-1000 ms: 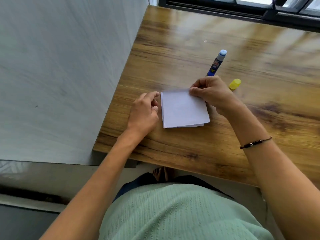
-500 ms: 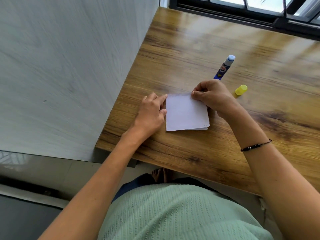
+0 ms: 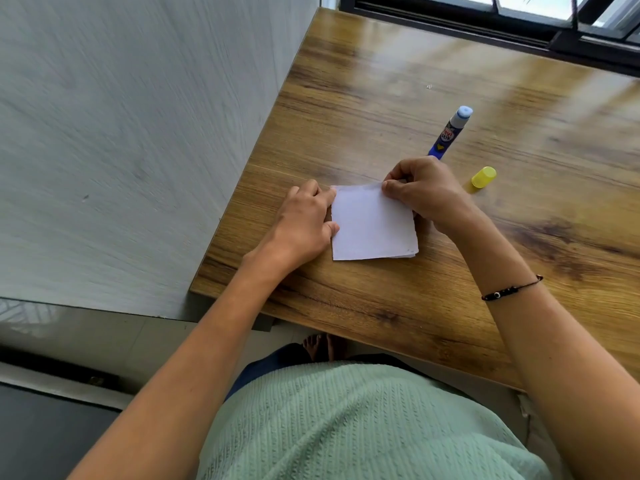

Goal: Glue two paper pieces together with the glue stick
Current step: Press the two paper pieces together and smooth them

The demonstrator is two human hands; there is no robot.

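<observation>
Two white paper pieces (image 3: 372,225) lie stacked on the wooden table (image 3: 433,296), the lower one peeking out at the bottom right corner. My left hand (image 3: 303,225) rests against the stack's left edge with fingers curled. My right hand (image 3: 422,190) pinches the top right corner of the paper. An uncapped blue glue stick (image 3: 449,132) lies on the table just beyond my right hand. Its yellow cap (image 3: 483,177) lies to the right of that hand.
A grey wall (image 3: 138,133) runs along the table's left edge. A dark window frame (image 3: 502,29) borders the far edge. The table's near edge is close to my body.
The stack has shifted slightly, and my left hand has closed in against its left edge. My right hand keeps its pinch on the top right corner. The camera has shifted a little.
</observation>
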